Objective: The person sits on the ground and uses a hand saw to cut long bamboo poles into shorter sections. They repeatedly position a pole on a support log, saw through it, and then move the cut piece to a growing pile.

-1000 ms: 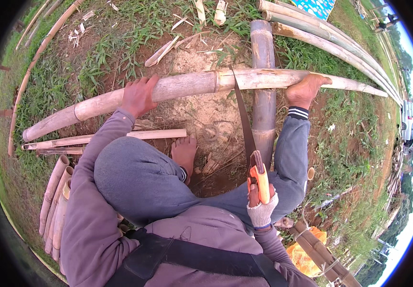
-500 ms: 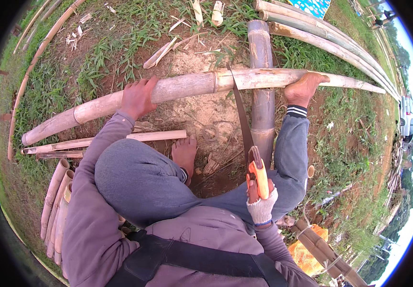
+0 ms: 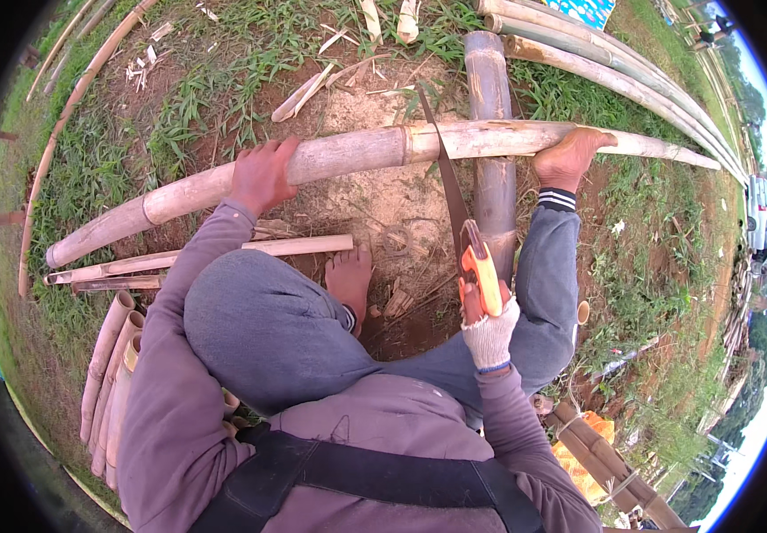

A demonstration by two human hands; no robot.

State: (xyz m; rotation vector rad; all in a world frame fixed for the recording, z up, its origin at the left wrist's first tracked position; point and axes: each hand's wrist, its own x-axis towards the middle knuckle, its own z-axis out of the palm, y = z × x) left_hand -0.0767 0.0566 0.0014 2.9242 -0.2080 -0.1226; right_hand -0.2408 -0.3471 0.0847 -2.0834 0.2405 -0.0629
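Note:
A long bamboo pole point(image 3: 357, 153) lies crosswise before me, resting over a darker bamboo log point(image 3: 493, 200). My left hand point(image 3: 262, 173), bare, is wrapped over the pole left of its middle. In a fingerless knit glove, my right hand point(image 3: 490, 329) grips the orange handle of a handsaw point(image 3: 451, 191). The saw's long blade crosses the pole just right of a node, its tip pointing away past the far side. My bare right foot point(image 3: 570, 158) presses on the pole to the right of the blade.
Several cut bamboo pieces point(image 3: 108, 355) lie at the left. Split bamboo strips point(image 3: 135, 266) lie beneath the pole, near my left foot point(image 3: 348, 280). More long poles point(image 3: 597, 67) stretch across the far right. Tied bamboo point(image 3: 606, 457) and an orange sack point(image 3: 583, 475) are at the lower right.
The saw and my right hand have moved forward, away from me, so more of the blade's tip shows past the pole. My left hand keeps its hold.

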